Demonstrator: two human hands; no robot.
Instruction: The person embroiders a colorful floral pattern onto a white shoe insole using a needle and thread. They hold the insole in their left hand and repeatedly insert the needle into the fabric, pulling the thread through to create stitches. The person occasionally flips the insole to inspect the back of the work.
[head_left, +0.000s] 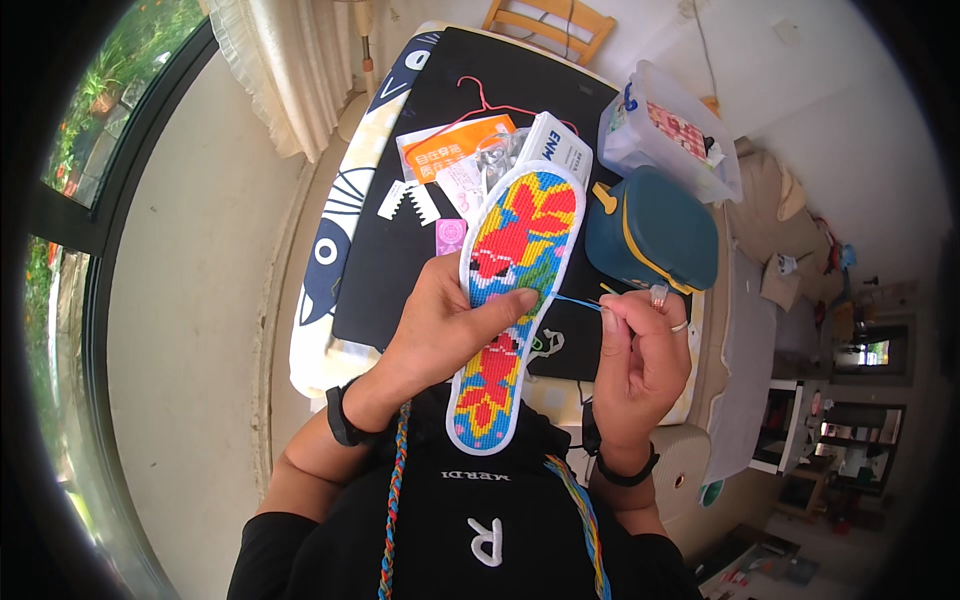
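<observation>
A cross-stitched shoe insole with a white edge is held upright in front of me, its face covered in red, yellow and blue stitches. My left hand grips it at the narrow middle, thumb across the front and fingers hidden behind. From its right edge a blue thread runs taut to my right hand, which pinches it between thumb and forefinger. Whether a needle is in that pinch is too small to tell. Braided yarn and loose multicoloured strands hang down over my black shirt.
On the black table mat lie a pink hanger, an orange packet, a white box, white notched cards and a pink card. A teal lidded bucket and a clear plastic bin stand at the right.
</observation>
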